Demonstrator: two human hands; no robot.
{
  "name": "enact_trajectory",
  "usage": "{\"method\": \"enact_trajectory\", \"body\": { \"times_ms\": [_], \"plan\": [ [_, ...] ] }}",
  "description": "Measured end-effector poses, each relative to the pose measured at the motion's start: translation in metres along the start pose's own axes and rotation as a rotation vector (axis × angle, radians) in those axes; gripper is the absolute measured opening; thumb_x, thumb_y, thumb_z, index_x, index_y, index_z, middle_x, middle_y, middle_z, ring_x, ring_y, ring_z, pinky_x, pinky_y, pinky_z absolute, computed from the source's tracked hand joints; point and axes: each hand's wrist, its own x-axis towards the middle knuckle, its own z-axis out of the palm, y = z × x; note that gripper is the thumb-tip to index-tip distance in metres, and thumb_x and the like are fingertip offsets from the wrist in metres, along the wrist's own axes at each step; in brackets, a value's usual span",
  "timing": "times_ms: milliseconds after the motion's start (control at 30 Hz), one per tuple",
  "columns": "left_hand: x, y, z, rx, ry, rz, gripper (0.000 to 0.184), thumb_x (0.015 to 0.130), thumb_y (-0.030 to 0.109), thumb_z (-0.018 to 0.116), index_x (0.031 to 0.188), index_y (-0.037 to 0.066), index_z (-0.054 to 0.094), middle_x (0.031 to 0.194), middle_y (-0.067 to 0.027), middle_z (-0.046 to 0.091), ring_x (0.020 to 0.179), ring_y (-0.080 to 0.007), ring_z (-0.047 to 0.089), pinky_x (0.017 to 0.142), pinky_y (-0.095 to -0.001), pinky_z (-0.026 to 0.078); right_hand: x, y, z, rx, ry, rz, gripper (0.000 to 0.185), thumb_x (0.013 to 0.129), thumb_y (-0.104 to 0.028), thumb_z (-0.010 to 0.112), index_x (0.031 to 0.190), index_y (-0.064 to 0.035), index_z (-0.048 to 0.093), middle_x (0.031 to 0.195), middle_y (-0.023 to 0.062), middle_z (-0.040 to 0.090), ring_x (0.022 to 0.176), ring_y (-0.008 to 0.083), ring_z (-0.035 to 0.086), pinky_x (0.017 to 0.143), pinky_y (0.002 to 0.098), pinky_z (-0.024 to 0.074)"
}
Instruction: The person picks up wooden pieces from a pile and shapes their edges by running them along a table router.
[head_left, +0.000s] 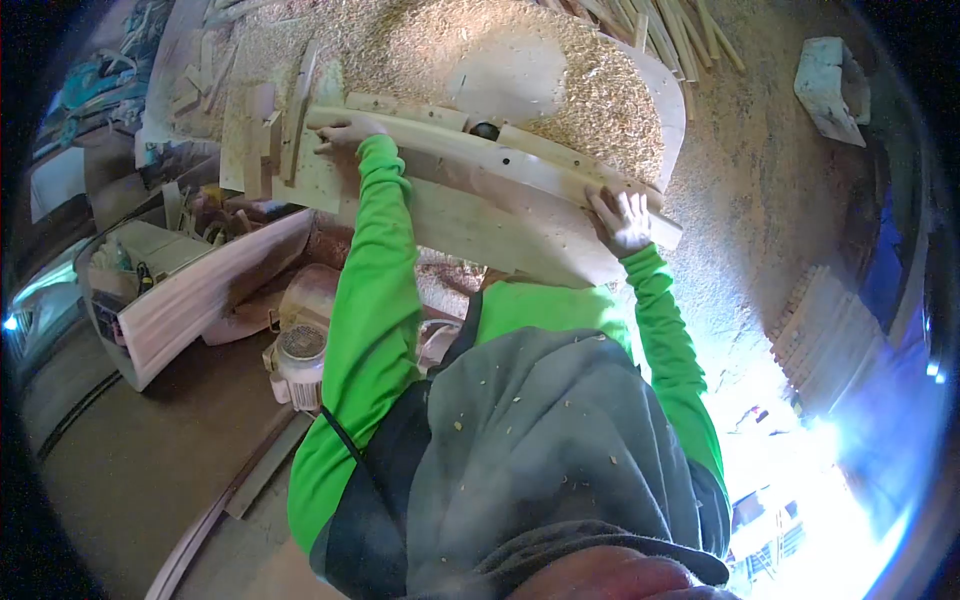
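Note:
A long pale wooden board point(440, 140) lies across the worktable, against two shorter wooden strips behind it. Near its left end my left hand point(350, 134) grips the board, fingers pointing left. Toward the other end, my right hand point(624, 222) holds it with the fingers bent over its near side and top. A dark round part point(485, 130) shows in the gap between the strips, just behind the board. One small dark hole or knot point(506, 161) marks the board's face. The undersides of both hands are hidden.
Wood shavings point(400, 50) cover the back of the worktable point(450, 210). Loose wood offcuts point(262, 140) lie at its left. A dusty motor point(300, 350) and a pale panel point(220, 290) stand lower left. Slats point(680, 40) and a hollow block point(832, 90) are on the floor.

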Motion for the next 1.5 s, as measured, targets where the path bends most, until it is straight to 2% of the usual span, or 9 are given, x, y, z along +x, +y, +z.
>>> {"method": "enact_trajectory", "body": {
  "times_ms": [167,533,667,700,800,867,1067,1300,1500],
  "plan": [
    [0.068,-0.091,0.071,-0.074,0.216,0.037,0.060,0.088,0.023,0.058,0.131,-0.016,0.040,0.135,-0.0436,0.035,0.127,-0.0518,0.040,0.104,-0.0490,0.039,0.030,-0.022,0.009,-0.013,0.000,-0.020,0.039,0.087,-0.026,0.064,0.126,-0.0190,0.060,0.103,0.0116,0.056,0.084,0.0305,0.053,0.072,0.0440,0.0452],
    [0.051,0.014,-0.023,-0.073,-0.058,-0.190,0.079,0.076,0.035,0.075,0.130,-0.011,0.039,0.121,-0.0318,0.053,0.105,-0.0429,0.059,0.090,-0.0500,0.050,0.011,-0.026,-0.012,0.005,-0.134,0.269,0.081,0.078,-0.065,0.062,0.128,-0.0021,0.052,0.119,0.0194,0.053,0.115,0.0366,0.049,0.097,0.0533,0.0388],
    [0.042,0.001,-0.065,-0.830,-0.378,-0.313,0.067,0.082,0.024,0.076,0.133,-0.002,0.041,0.114,-0.0151,0.062,0.088,-0.0229,0.064,0.055,-0.0328,0.051,-0.054,-0.011,-0.022,-0.102,-0.251,0.339,0.083,0.079,-0.065,0.061,0.129,0.0001,0.050,0.124,0.0240,0.049,0.115,0.0383,0.048,0.100,0.0517,0.0380],
    [0.014,0.017,-0.090,-0.956,-0.405,-0.344,0.052,0.086,0.019,0.073,0.127,0.001,0.048,0.107,-0.0085,0.064,0.086,-0.0136,0.060,0.056,-0.0278,0.048,-0.068,-0.008,-0.037,-0.029,-0.031,0.325,0.064,0.072,-0.044,0.077,0.112,0.0005,0.053,0.107,0.0178,0.051,0.102,0.0374,0.053,0.091,0.0477,0.0456],
    [-0.078,0.068,-0.166,-0.843,-0.440,-0.299,0.042,0.087,0.020,0.072,0.119,-0.001,0.053,0.104,-0.0087,0.065,0.085,-0.0151,0.060,0.064,-0.0306,0.050,-0.124,0.019,-0.080,0.132,0.002,0.347,0.059,0.066,-0.025,0.085,0.109,-0.0002,0.052,0.110,0.0177,0.053,0.101,0.0368,0.055,0.088,0.0449,0.0503],
    [-0.130,0.059,-0.172,-0.515,-0.368,0.031,0.034,0.088,0.021,0.069,0.111,-0.003,0.058,0.101,-0.0099,0.065,0.085,-0.0179,0.060,0.073,-0.0340,0.051,-0.167,0.039,-0.110,0.064,0.020,0.322,0.059,0.067,-0.027,0.085,0.108,-0.0006,0.053,0.108,0.0169,0.054,0.101,0.0354,0.056,0.087,0.0434,0.0507],
    [-0.259,0.022,-0.145,-0.038,-0.804,-0.064,0.054,0.083,0.033,0.072,0.112,-0.008,0.055,0.102,-0.0260,0.064,0.098,-0.0394,0.062,0.090,-0.0448,0.047,-0.278,0.081,-0.179,-0.147,-0.080,0.454,0.055,0.067,-0.038,0.082,0.104,-0.0087,0.054,0.095,0.0105,0.056,0.086,0.0317,0.059,0.065,0.0439,0.0503],
    [-0.343,0.063,-0.140,-0.254,-0.386,0.076,0.049,0.090,0.029,0.060,0.117,-0.010,0.045,0.116,-0.0310,0.044,0.109,-0.0448,0.047,0.095,-0.0517,0.039,-0.293,0.137,-0.184,-0.150,-0.131,0.464,0.054,0.068,-0.035,0.082,0.105,-0.0088,0.053,0.101,0.0115,0.056,0.091,0.0334,0.058,0.068,0.0448,0.0510],
    [-0.359,0.090,-0.102,0.209,-0.068,0.019,0.051,0.092,0.017,0.047,0.130,-0.016,0.036,0.120,-0.0336,0.041,0.110,-0.0456,0.046,0.093,-0.0556,0.038,-0.277,0.162,-0.163,-0.086,-0.146,0.469,0.053,0.066,-0.030,0.084,0.104,-0.0098,0.054,0.100,0.0102,0.056,0.092,0.0330,0.058,0.072,0.0443,0.0511]
  ]
}}
